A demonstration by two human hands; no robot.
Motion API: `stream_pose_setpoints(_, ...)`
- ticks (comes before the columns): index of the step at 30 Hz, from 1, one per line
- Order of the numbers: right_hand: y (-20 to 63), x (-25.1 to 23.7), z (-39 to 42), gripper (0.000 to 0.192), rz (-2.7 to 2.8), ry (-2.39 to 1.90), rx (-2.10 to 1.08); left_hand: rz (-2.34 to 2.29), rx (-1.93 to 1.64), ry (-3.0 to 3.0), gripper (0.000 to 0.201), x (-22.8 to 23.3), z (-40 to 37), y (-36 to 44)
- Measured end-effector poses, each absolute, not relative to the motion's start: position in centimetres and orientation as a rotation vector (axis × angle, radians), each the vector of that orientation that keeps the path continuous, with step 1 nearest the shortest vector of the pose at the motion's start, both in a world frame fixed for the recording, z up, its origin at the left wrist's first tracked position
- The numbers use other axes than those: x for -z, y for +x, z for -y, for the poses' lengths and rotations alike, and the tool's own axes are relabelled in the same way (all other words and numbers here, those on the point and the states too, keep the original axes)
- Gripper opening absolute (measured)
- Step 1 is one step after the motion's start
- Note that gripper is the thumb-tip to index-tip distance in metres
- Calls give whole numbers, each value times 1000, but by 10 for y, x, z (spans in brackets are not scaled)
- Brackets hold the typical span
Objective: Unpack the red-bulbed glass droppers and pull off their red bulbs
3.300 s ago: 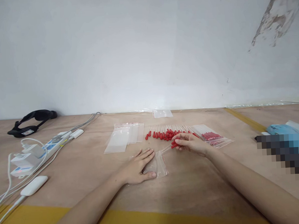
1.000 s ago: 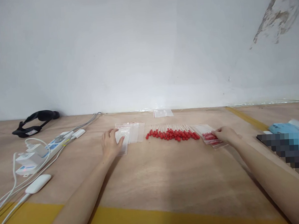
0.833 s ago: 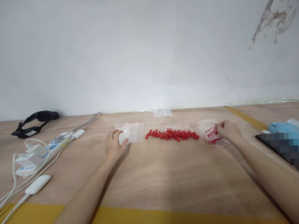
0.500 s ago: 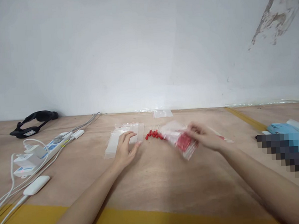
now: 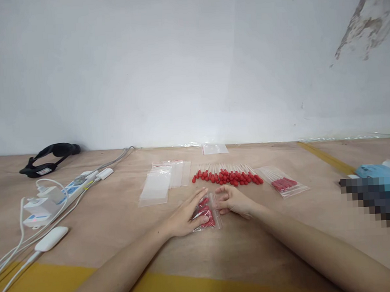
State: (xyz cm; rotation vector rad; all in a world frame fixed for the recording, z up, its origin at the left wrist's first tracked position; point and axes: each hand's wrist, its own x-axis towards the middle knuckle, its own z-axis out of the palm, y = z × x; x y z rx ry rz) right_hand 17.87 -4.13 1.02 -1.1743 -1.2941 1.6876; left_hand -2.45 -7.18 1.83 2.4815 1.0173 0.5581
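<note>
A clear zip-lock bag [image 5: 208,219] with red-ended pieces inside lies on the table in front of me. My left hand [image 5: 188,216] grips its left side, the thumb lying over the bag and the fingers along its far side. At the bag's right edge, by the zip strip, my right hand [image 5: 229,201] has its fingers curled and pressed on the edge. Just beyond is a row of thin, clear-stemmed droppers [image 5: 229,177] with red bulbs, stems towards the wall. A second filled bag [image 5: 284,182] lies flat to the right.
Several flat clear bags [image 5: 158,185] overlap left of the droppers, and another bag [image 5: 215,149] lies by the wall. A power strip [image 5: 69,187] with chargers and cables runs along the left, near a black strap [image 5: 52,158]. A blue packet [image 5: 376,173] is at the right.
My right hand has brought the filled bag left and towards me, down onto the table. My left hand has moved right and nearer, onto the bag. The dropper row and second bag are uncovered.
</note>
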Motion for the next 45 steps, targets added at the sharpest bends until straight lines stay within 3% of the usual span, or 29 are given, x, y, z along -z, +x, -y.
stream_pose_setpoints(11, 175, -15, 52, 53, 1110, -1296, -1740, -1336, -211, 2500, 65, -11, 64, -36)
stream_pose_setpoints(15, 174, -13, 51, 53, 1091, -1299, -1725, -1400, -277, 2482, 60, -14, 61, -34)
stream_pose_setpoints(20, 173, -14, 52, 57, 1135, -1298, -1728, -998, -631, 2698, 35, -27, 54, -15)
stream_pose_setpoints(25, 173, -16, 52, 58, 1195, -1307, -1717, -627, -653, 2946, 26, -36, 40, 0)
stream_pose_setpoints(35, 176, -14, 52, 55, 1161, -1253, -1734, -523, -779, 2876, 29, -15, 30, -3)
stream_pose_setpoints(41, 179, -17, 50, 37, 1141, -1138, -1834, -593, -688, 2948, 34, -27, 37, 3)
stream_pose_setpoints(45, 174, -17, 51, 37, 1147, -1199, -1768, -554, -597, 3037, 38, -31, 39, 7)
